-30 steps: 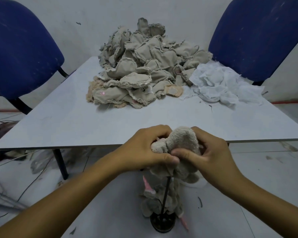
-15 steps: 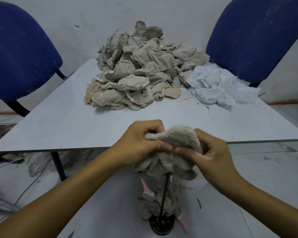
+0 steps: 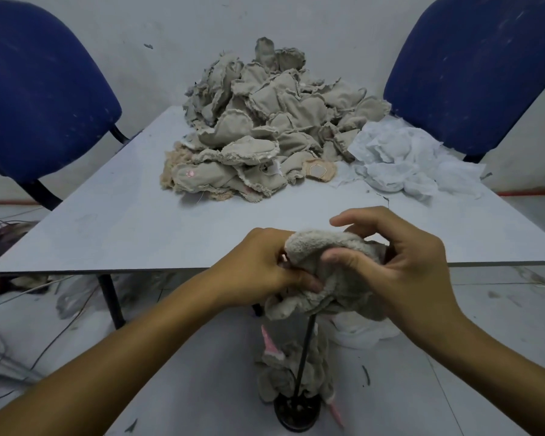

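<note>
Forefinger of my right hand (image 3: 403, 269) lifts, thumb still pinching the plush skin (image 3: 318, 247) my left hand (image 3: 261, 262) grips; turning nearly done.

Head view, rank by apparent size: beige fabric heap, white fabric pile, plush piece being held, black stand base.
1. beige fabric heap
2. white fabric pile
3. plush piece, nearer the camera
4. black stand base

Dim, cool, even light with a bluish cast. Soft shadows sit under the fabric pile (image 3: 265, 127) on the worktop (image 3: 123, 221) and below its near edge. Wide-angle bending bows the left chair (image 3: 38, 99) and right chair (image 3: 472, 77). The left hand (image 3: 258, 265), right hand (image 3: 403, 265) and plush cloth (image 3: 315, 247) look slightly soft.
</note>
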The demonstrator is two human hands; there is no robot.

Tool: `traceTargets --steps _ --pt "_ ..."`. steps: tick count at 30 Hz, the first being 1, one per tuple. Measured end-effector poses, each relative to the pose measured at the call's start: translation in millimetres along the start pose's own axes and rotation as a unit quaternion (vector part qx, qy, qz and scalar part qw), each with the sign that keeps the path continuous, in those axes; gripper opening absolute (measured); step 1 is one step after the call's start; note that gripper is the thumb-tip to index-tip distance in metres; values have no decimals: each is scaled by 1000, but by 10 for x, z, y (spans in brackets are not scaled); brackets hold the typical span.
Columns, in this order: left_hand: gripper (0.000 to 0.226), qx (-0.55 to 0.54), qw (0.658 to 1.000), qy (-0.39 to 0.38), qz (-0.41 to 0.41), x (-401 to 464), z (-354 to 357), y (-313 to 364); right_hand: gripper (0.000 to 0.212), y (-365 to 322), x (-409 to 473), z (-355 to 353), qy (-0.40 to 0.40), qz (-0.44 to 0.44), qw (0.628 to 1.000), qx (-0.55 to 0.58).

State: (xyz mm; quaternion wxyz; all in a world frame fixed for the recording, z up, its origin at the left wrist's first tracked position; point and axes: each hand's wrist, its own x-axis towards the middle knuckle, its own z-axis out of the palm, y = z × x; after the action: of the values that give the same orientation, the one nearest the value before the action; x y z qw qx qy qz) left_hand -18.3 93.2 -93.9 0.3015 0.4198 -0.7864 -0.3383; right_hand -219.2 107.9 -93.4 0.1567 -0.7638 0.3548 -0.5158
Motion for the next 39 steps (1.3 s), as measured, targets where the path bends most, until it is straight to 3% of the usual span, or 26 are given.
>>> traceTargets --steps 4,8,12,16,20,24,28,30,33,35,39 --pt "30 16 1000 -12 -4 11 12 -54 32 40 -33 78 -38 35 998 20" --pt "29 -97 993 28 63 8 2 0 35 173 -94 87 -70 99 989 79" --pt "18 -240 964 72 87 63 0 6 45 333 -168 15 -157 178 946 221" --pt "29 -340 935 74 71 70 -88 -56 29 328 -131 -4 -41 152 958 240" --pt "25 -193 981 -5 13 28 -198 -163 20 274 -47 -14 -62 109 971 202" --pt "22 -32 997 -69 -33 9 -162 -159 19 342 -121 61 -123 128 976 130" --pt "42 -54 993 -101 -18 28 -177 -40 24 385 -169 75 -154 96 981 69" --pt "39 -68 994 -82 -3 23 -141 31 24 382 -180 83 -145 76 984 65" --pt "22 -79 995 43 36 45 -71 111 25 359 -193 93 -83 10 995 50" --pt "23 -89 991 78 67 62 -69 124 22 360 -196 88 -66 -23 997 26" --pt "24 71 995 6 75 42 -3 72 26 456 -224 91 -177 44 982 -49"
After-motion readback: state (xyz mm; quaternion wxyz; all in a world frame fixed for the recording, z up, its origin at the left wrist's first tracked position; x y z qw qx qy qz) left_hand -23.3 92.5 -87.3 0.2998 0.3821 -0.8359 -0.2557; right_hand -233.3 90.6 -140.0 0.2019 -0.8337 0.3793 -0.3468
